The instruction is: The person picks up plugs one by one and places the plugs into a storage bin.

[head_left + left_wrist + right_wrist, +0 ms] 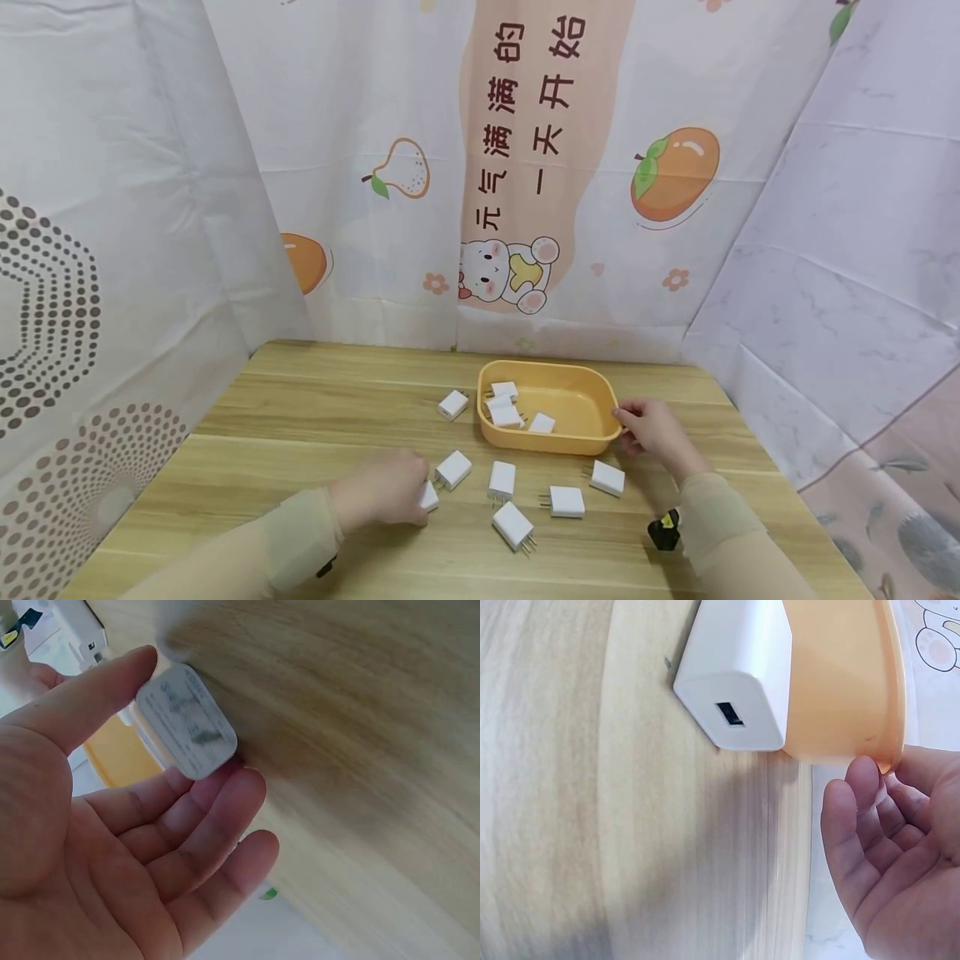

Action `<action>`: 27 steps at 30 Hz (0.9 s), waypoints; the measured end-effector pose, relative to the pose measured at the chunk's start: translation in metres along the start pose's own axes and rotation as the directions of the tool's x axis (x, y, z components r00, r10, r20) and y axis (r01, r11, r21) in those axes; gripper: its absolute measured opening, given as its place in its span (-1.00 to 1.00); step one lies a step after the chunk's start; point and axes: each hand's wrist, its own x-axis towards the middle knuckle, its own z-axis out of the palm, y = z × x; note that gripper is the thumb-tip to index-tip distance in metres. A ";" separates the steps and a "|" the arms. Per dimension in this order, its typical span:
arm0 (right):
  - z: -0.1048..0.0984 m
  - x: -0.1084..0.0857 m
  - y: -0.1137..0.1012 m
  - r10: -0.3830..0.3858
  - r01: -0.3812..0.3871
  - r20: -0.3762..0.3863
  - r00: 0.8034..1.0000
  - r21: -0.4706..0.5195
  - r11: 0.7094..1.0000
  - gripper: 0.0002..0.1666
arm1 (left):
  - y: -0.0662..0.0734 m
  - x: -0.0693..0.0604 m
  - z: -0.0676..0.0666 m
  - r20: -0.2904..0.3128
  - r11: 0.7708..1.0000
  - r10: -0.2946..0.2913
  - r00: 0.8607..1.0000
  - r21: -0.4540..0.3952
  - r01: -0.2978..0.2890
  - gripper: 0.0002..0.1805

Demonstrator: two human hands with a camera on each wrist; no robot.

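Note:
White chargers with metal prongs lie about the wooden table, one of them a charger (pixel 566 502) in front of the yellow basket (pixel 555 444). Several more rest inside the basket at its left. My left hand (pixel 386 487) pinches a white charger (pixel 428 497) low over the table; in the left wrist view this charger (pixel 187 721) sits between the thumb and fingers of the hand (pixel 150 825), its pronged face showing. The right hand (pixel 654 429) grips the basket's right rim; the right wrist view shows the hand (pixel 900 855) pinching the basket's edge (pixel 847 690), with a charger (pixel 739 697) close by.
A lone charger (pixel 453 405) lies left of the basket, and another (pixel 453 469) lies just beyond my left hand. A small black object (pixel 664 531) is beside the right wrist. Printed curtains (pixel 375 250) hang behind the table and at both sides.

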 end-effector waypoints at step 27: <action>-0.001 0.003 0.001 -0.004 0.004 -0.012 1.000 -0.013 1.000 -0.61 | 0.000 0.001 0.003 -0.007 1.000 0.026 1.000 0.018 -0.026 -0.68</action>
